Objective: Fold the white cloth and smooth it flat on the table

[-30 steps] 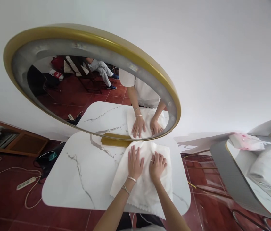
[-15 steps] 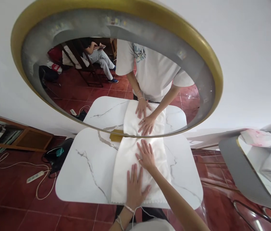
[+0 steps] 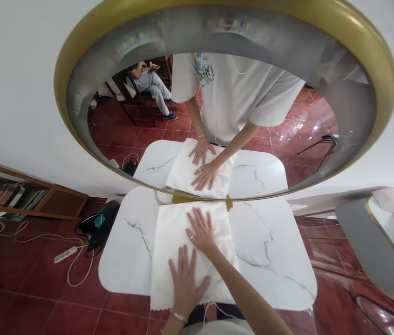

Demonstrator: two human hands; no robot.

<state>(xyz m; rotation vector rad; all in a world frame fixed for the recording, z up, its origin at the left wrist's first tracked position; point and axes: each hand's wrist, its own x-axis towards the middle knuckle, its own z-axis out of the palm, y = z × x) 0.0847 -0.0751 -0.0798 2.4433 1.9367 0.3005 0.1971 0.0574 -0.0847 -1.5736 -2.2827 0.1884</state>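
Note:
A white cloth (image 3: 164, 242) with a scalloped edge, perhaps a towel, lies flat on a white marble-patterned table (image 3: 284, 251). My left hand (image 3: 185, 284) presses on its near half, fingers spread. Farther up, my right hand (image 3: 201, 231), with a ring on one finger, rests flat on the cloth with its fingers apart. The cloth's near edge reaches the table's front edge, close to my body. Small creases run along its right side.
A large gold-framed mirror (image 3: 214, 125) stands at the table's back, reflecting my arms and a seated person. A black bag (image 3: 101, 228) and a power strip (image 3: 65, 254) lie on the red floor at left. A grey-sided table (image 3: 371, 237) stands at right.
The cloth has slid left and toward me across the table, with both flat hands moving along on it. My view has also shifted a little.

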